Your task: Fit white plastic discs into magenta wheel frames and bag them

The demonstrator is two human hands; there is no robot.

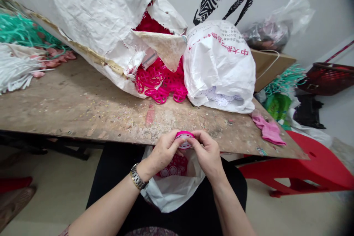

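Between my two hands, at the table's front edge, is a small round plastic wheel (184,140) with a pink rim and a white slotted disc in it. My left hand (165,150), with a metal watch at its wrist, pinches the wheel's left side. On the right side, my right hand (207,153) grips it with thumb and fingers. Below the hands a white sack (173,195) lies open on my lap, with several pink-and-white wheels (173,170) inside. Loose pink rings (163,84) spill from a large torn white sack (102,18) on the table.
A white bag (219,66) with red lettering stands on the table (83,107), white discs (221,99) showing at its mouth. A pink cloth (267,129) lies at the right edge. Beside the table is a red stool (318,166). White strands (16,66) and green strands (24,29) lie far left.
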